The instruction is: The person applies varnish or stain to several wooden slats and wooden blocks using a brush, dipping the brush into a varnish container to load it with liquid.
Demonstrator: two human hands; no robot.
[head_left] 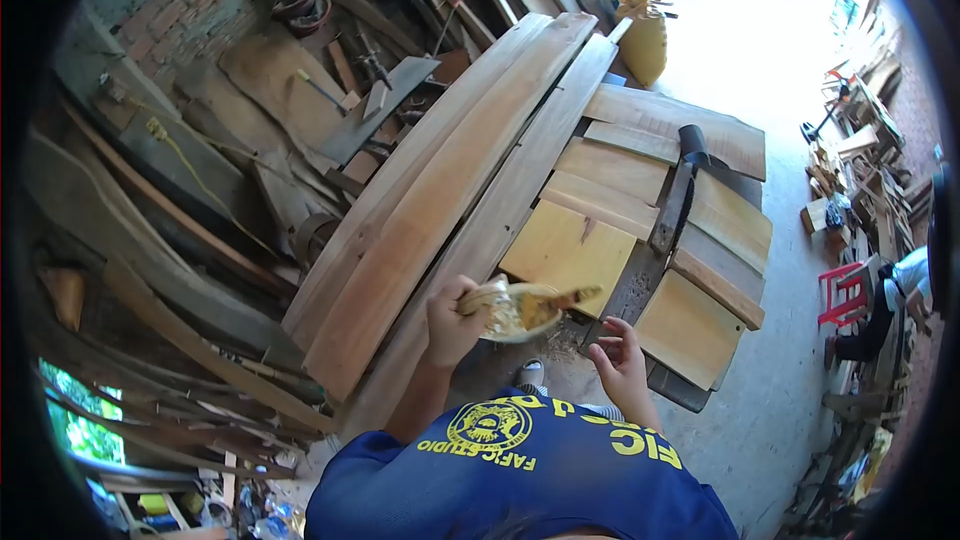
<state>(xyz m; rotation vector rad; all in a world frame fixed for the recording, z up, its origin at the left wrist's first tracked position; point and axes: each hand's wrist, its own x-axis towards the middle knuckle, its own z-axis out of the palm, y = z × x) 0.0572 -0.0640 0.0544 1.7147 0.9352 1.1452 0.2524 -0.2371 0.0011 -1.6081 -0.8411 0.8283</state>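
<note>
My left hand (452, 323) is closed around the near end of a shallow, pale bowl-like container (513, 334), held tilted in front of my shirt. Yellowish-brown paste (537, 311) coats its inside. Across its far rim lies a brown-stained stick or brush (576, 296), pointing right. Lower right, my right hand (622, 364) is open, thumb and fingers apart, a short way from the stick's tip. Just past the container sits a yellow wooden board (568, 245); another yellow board (690, 328) lies to the right of my right hand.
Long planks (450, 210) run diagonally on my left. A dark bar with a cylindrical end (690, 145) lies among several short boards (610, 168). Scrap wood lines both walls. At far right a person (905, 285) is beside a red plastic stool (842, 293).
</note>
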